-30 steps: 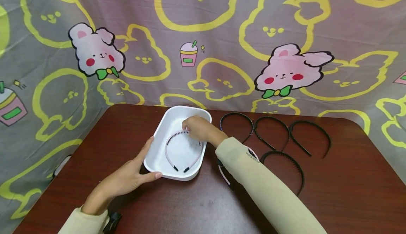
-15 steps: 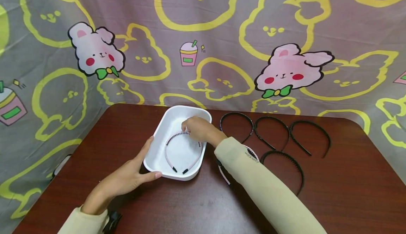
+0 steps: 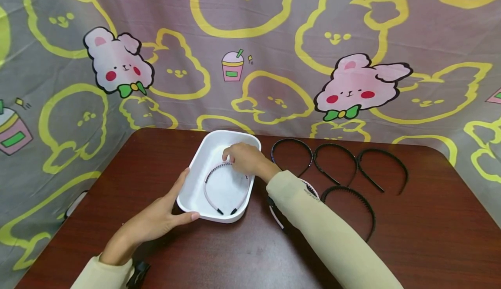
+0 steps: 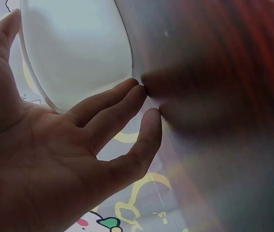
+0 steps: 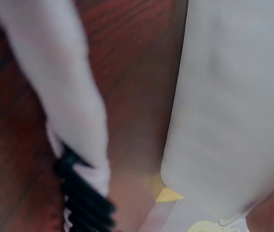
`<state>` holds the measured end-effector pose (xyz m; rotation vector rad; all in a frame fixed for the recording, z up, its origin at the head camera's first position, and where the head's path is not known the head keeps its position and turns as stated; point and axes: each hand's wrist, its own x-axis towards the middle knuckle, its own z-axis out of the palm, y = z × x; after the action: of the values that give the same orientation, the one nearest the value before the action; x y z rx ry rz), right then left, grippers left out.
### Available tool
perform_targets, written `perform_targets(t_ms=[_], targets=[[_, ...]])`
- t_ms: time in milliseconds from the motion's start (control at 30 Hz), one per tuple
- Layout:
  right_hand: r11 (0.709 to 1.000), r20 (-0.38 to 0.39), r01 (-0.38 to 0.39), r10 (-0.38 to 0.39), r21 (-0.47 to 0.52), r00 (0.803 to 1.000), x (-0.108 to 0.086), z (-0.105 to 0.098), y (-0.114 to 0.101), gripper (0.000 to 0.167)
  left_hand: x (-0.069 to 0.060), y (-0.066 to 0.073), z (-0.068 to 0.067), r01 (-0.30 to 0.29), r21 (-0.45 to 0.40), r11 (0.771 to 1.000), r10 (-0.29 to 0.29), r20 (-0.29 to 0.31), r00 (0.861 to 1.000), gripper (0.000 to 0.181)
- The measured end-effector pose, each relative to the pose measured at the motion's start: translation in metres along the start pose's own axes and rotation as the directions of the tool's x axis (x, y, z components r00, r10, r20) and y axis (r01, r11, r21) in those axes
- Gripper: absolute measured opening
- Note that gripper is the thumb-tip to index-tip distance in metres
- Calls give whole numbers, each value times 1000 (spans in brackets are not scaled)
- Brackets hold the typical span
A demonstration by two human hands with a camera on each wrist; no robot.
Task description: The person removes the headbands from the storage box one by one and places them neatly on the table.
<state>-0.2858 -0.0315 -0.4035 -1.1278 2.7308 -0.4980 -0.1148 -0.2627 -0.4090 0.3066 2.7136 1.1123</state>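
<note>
In the head view, a white plastic tray (image 3: 191,193) stands on the dark wooden table. Inside it lies a pale pink headband (image 3: 206,194) with dark teeth and black tips, its open ends facing the person. My right hand (image 3: 246,160) reaches over the tray's right wall and pinches the headband's curved top; the fingertips are partly hidden. Spread around the tray's near-left corner, my left hand (image 3: 154,219) rests its thumb by the front rim and its fingers along the left side. The left wrist view shows those fingers (image 4: 122,104) loosely extended near the tabletop.
Right of the tray lie several black headbands (image 3: 369,206), one (image 3: 291,140) with bluish specks. Another pale pink headband (image 3: 275,217) lies partly under the right sleeve; the right wrist view shows its band (image 5: 79,106) close up. A patterned curtain (image 3: 274,41) hangs behind the table.
The black tips of the headband in the tray have swung slightly to the right. My right hand has barely shifted; the left hand and tray have stayed put.
</note>
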Motion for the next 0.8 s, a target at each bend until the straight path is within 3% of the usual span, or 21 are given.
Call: perform_targets(t_ms=[800], targets=[[969,-138,102,-72,225,988,-3,-1,6,33,1,-1,0,-3,16,1000,3,-5,1000,115]])
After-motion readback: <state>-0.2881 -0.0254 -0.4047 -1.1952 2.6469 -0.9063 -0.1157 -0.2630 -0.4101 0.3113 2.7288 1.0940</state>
